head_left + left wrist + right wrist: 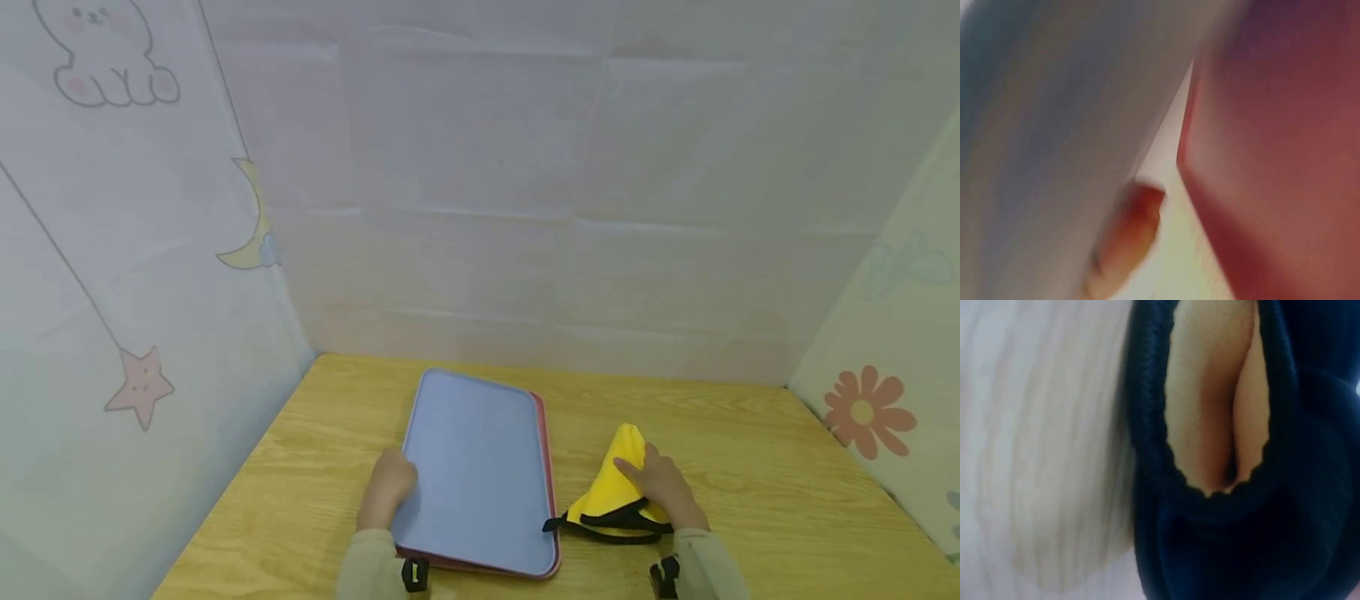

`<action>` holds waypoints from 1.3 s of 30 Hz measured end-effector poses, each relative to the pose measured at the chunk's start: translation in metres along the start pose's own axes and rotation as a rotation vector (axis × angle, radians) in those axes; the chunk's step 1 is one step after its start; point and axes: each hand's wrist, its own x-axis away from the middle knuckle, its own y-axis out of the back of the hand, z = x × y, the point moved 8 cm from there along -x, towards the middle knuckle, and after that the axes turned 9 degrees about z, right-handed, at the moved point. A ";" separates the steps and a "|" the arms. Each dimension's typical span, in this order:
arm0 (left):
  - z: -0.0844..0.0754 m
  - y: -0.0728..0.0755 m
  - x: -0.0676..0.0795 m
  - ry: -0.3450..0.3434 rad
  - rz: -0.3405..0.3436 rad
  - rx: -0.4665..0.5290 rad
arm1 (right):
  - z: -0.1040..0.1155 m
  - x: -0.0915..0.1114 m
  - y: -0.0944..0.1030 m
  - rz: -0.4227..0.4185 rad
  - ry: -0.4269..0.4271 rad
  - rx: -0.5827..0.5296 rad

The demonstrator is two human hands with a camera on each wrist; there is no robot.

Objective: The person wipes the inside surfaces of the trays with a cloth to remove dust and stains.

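Note:
A light blue rectangular tray (476,467) lies over a reddish-pink tray (548,450), whose rim shows along the right side and the near edge. My left hand (388,485) grips the blue tray's left edge with curled fingers. In the left wrist view a blurred fingertip (1127,240) shows at the blue tray's edge, with a gap between it and the pink tray (1279,162). To the right, my right hand (663,485) holds a cone-shaped yellow cloth piece (606,492) with black trim. The right wrist view shows its dark binding (1147,394) around a pale fold.
The wooden table (765,483) runs back to a pale wall sheet (480,167). Side panels with printed drawings stand at left and right. A black strap end (553,525) from the yellow piece overlaps the trays' right rim in the head view.

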 end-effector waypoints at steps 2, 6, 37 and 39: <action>-0.001 0.001 -0.002 -0.002 -0.001 0.048 | -0.001 0.000 -0.001 0.006 0.005 -0.002; -0.004 0.002 -0.005 -0.029 0.007 0.142 | -0.002 0.001 0.000 0.011 0.005 -0.031; -0.019 -0.010 0.011 -0.148 -0.034 0.469 | 0.010 0.019 0.021 -0.145 0.046 -0.359; -0.020 -0.011 0.011 -0.147 -0.047 0.479 | 0.014 0.022 0.028 -0.190 0.039 -0.397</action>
